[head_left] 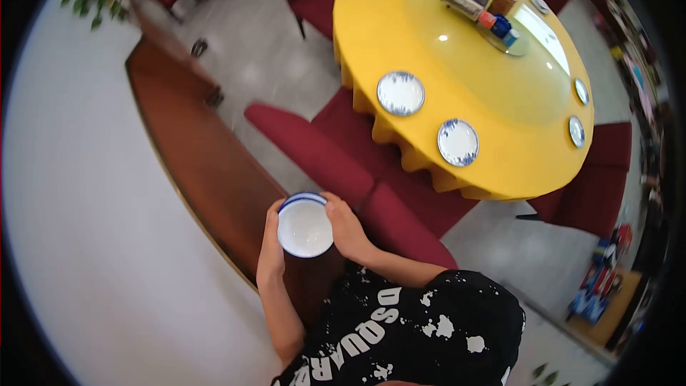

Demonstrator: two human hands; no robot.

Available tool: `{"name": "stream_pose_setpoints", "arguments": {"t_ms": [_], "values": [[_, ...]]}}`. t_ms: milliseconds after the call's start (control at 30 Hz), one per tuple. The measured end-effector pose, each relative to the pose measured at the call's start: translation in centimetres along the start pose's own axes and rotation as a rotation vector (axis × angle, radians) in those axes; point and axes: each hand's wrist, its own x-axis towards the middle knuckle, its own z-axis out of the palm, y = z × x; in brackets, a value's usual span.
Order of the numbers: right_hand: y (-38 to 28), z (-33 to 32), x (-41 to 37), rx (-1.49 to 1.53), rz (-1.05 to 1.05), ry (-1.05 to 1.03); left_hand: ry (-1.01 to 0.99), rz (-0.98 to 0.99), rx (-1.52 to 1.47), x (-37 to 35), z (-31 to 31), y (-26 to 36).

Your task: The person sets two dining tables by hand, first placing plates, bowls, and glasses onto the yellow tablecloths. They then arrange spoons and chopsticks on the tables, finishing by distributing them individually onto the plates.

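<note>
A white bowl with a blue rim is held between my two hands in the head view, in front of my body. A second blue-edged rim shows at its far side, like another bowl nested with it. My left hand is closed on the bowl's left side, the thumb along the wall. From the right, my right hand grips the opposite side, fingers curled around the far edge. The inside of the upper bowl looks bare and white. Its underside is hidden.
Past a dark red bench seat stands a round table with a yellow cloth. Blue-patterned plates line its edge, around a glass turntable carrying several items. A brown wooden ledge runs along the left.
</note>
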Motion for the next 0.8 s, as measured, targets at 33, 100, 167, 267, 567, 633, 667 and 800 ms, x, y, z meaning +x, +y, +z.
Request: {"name": "stream_pose_setpoints", "arguments": {"t_ms": [33,100,167,267,567,633,667,800], "values": [[-0.6,1.3,3.1,0.019,-0.021,0.032,-0.001,0.005,0.007,2.7,-1.2,1.0],[-2.1,3.6,7.5,0.033,-0.018,0.053,-0.025,-0.007,0.015,7.3,-3.5,3.6],[-4.1,5.5,12.1,0.035,-0.031,0.057,-0.082,-0.008,0.021,11.7,-5.1,6.9],[-6.6,8.6,19.4,-0.011,-0.039,0.169,-0.129,-0.033,-0.003,19.7,-8.2,10.1],[-6.8,15.3,42.4,0.253,0.166,0.408,-0.486,-0.188,0.056,48.6,-13.9,14.5],[-6.4,16.1,45.4,0.415,0.265,0.509,-0.609,-0.218,0.171,53.5,-13.5,15.4],[-6.0,16.3,47.0,0.475,0.271,0.581,-0.653,-0.264,0.239,55.1,-12.5,16.9],[-1.8,15.7,52.3,0.466,0.167,0.969,-0.847,-0.407,0.456,61.3,-7.6,19.6]]}}
